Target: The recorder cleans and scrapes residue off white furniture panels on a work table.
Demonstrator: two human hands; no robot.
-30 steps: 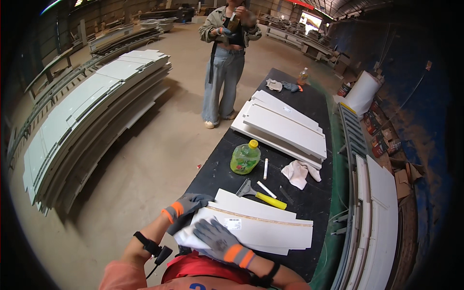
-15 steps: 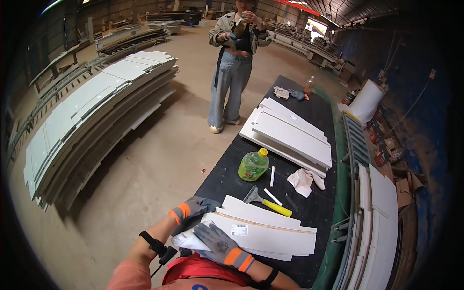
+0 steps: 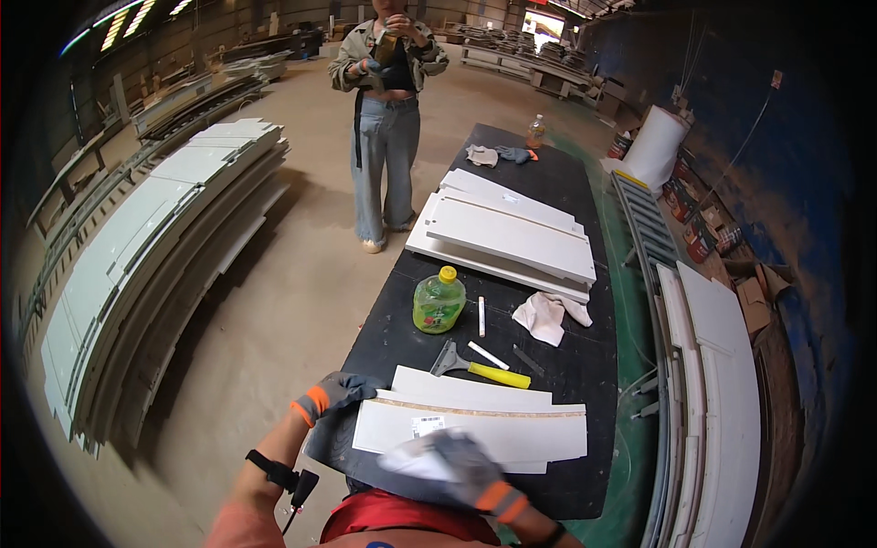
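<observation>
Two long white panels (image 3: 493, 429) lie stacked across the near end of a black worktable (image 3: 566, 183), with a raw wood edge showing between them. My left hand (image 3: 336, 395), in a grey glove with an orange cuff, grips the panels' left end at the table corner. My right hand (image 3: 461, 468), gloved the same, is blurred over the panels' near edge with something pale at its fingertips. Whether it holds that pale thing is unclear.
Beyond the panels lie a yellow-handled scraper (image 3: 498, 374), two white sticks (image 3: 481, 315), a green bottle (image 3: 438, 301) and a white rag (image 3: 548, 315). More white panels (image 3: 512, 233) are stacked mid-table. A person (image 3: 388, 137) stands at the table's left side. Board stacks (image 3: 155, 247) fill the floor on the left.
My right hand has slid from the panel's middle toward its near edge and is now blurred. My left hand stays on the panel's left end. The view has tilted.
</observation>
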